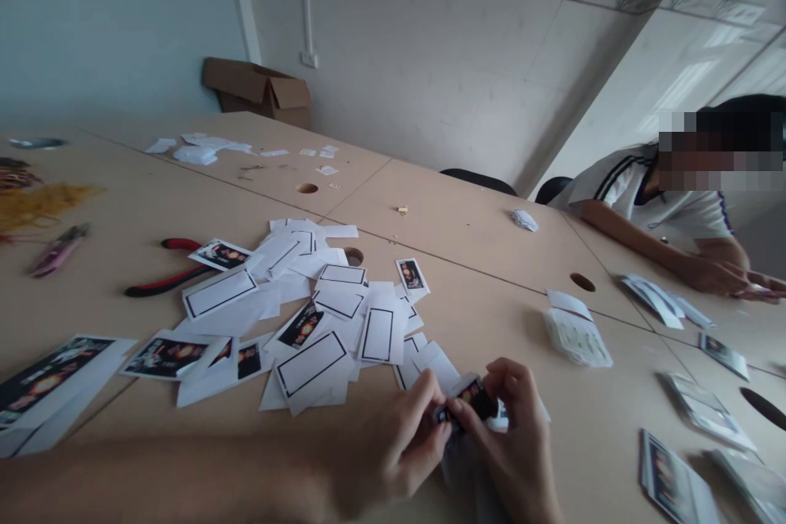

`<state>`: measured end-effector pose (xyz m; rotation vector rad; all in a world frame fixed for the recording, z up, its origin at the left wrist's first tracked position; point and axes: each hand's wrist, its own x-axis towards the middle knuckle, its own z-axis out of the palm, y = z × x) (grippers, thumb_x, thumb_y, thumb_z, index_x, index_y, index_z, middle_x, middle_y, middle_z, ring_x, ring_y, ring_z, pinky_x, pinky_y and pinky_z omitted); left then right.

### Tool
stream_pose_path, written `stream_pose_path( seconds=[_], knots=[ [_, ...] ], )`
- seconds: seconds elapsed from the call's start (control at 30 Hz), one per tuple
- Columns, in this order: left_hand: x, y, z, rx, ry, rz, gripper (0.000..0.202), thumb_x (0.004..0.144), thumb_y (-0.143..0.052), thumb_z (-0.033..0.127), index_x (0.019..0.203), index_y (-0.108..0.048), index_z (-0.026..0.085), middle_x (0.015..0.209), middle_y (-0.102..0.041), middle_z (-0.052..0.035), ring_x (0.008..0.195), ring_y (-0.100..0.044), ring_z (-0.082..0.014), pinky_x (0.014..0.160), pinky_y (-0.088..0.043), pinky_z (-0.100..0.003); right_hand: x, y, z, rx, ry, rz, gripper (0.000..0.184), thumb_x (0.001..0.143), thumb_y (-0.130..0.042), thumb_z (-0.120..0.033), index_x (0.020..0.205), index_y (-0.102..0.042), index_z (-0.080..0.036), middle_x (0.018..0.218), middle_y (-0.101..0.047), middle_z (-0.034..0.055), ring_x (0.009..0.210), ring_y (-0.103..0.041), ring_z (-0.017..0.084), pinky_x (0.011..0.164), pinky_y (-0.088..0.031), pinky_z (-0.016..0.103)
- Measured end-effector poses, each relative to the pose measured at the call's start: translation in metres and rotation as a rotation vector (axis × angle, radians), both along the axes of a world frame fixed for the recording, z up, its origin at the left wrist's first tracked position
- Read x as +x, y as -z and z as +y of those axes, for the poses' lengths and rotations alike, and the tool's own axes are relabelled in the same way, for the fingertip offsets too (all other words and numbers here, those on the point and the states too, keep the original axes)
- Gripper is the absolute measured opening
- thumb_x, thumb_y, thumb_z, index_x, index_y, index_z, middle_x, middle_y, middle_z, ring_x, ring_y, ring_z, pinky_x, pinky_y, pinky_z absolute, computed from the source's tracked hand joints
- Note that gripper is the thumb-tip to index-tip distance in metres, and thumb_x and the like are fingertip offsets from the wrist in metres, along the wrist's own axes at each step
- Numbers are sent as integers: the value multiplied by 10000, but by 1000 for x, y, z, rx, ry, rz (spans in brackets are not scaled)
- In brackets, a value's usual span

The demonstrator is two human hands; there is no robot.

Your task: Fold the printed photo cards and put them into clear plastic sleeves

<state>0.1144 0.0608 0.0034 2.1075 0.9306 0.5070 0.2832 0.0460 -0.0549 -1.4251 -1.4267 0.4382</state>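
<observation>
Small dark card (467,399) sits between your two hands, up off the table (467,237) and near the front of your view; your left hand (393,446) and your right hand (512,446) are both closed on it, with the fingers pinching from each side. You seem to hold it this way, high and close, because it is so small; two hands can keep it still, and your eyes can get a good look at it. It looks dark and a bit shiny, with a patch of red and orange picture on it (your fingers hide most of it, so its full shape is hard to tell).

Heap of white cards (325,319) lies just past your hands, each with a black box drawn on it; they sit all messy, some on top of others, perhaps so they are easy to grab. Picture cards (165,356) lie at the left side of the heap; red-and-black pliers (165,274) and a pink box cutter (60,250) are farther left, near a yellow tangle of string (30,209). To your right lies a small stack of white paper (577,336); more picture cards (672,479) lie near the table's right side. Another person (639,196) sits across the corner, in a white shirt; their hands (712,277) are busy with something small.
</observation>
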Motion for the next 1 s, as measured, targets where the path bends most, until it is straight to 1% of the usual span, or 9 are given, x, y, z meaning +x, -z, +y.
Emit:
stream_pose_path(
  seconds=[0.13, 0.23, 0.37, 0.47, 0.57, 0.63, 0.73, 0.87, 1.0],
  knots=[
    [0, -2, 0, -4, 11, 9, 91, 836, -341, 265, 859, -399, 199, 663, -519, 20, 544, -468, -74, 493, -342, -156, -1, -1, 0, 1, 11, 5, 284, 686, -587, -280, 884, -399, -203, 638, -409, -46, 562, -434, 92, 515, -379, 226],
    [2, 3, -1, 7, 1, -24, 92, 836, -345, 268, 864, -397, 197, 635, -506, 25, 513, -446, -71, 482, -334, -162, -2, -3, 0, 10, 10, -14, 220, 713, -551, -250, 864, -400, -201, 622, -401, -48, 543, -413, 86, 505, -371, 221],
    [2, 9, -3, 22, -33, -31, 93, 830, -352, 271, 856, -398, 196, 659, -522, 18, 525, -451, -74, 475, -317, -171, -2, -6, -1, 34, -1, -33, 292, 681, -591, -258, 892, -398, -201, 630, -422, -44, 553, -423, 89, 510, -378, 222],
    [0, 4, -2, -2, -11, 37, 131, 838, -329, 292, 877, -409, 196, 697, -541, 9, 514, -446, -72, 455, -294, -174, -2, -7, -2, 32, -8, -30, 356, 640, -632, -281, 897, -399, -202, 634, -430, -45, 561, -428, 92, 516, -383, 223],
    [-2, -6, -1, -27, -6, 61, 149, 833, -337, 312, 869, -421, 194, 646, -523, 22, 474, -416, -67, 438, -280, -174, -3, -7, 0, 26, 16, -18, 268, 685, -580, -249, 881, -403, -202, 620, -412, -50, 543, -412, 83, 505, -379, 213],
    [-1, -9, -1, -48, -17, 41, 144, 829, -347, 310, 863, -425, 194, 631, -517, 27, 476, -413, -66, 439, -277, -173, -2, -6, 1, 33, 11, -12, 209, 712, -546, -227, 866, -407, -200, 609, -404, -52, 530, -404, 78, 494, -374, 205],
    [2, 0, 0, -130, -45, -39, 163, 814, -375, 294, 944, -407, 201, 647, -533, 28, 509, -427, -72, 452, -292, -168, -2, -5, 2, 55, 5, -9, 168, 726, -530, -215, 844, -413, -196, 585, -395, -57, 512, -395, 74, 476, -361, 195],
    [5, 16, 3, -266, -89, -162, 436, 760, -450, 269, 1173, -323, 214, 645, -540, 39, 548, -449, -89, 498, -342, -176, -4, -6, 0, 85, 12, -21, 158, 722, -541, -228, 812, -415, -198, 583, -394, -56, 511, -389, 77, 475, -347, 200],
    [3, 15, 5, -375, -12, -172, 332, 768, -437, 314, 1082, -476, 214, 760, -579, 6, 647, -501, -108, 572, -386, -199, -6, -7, -3, 89, 12, -47, 150, 726, -532, -228, 814, -414, -200, 600, -398, -50, 526, -389, 84, 491, -345, 211]
  ],
)
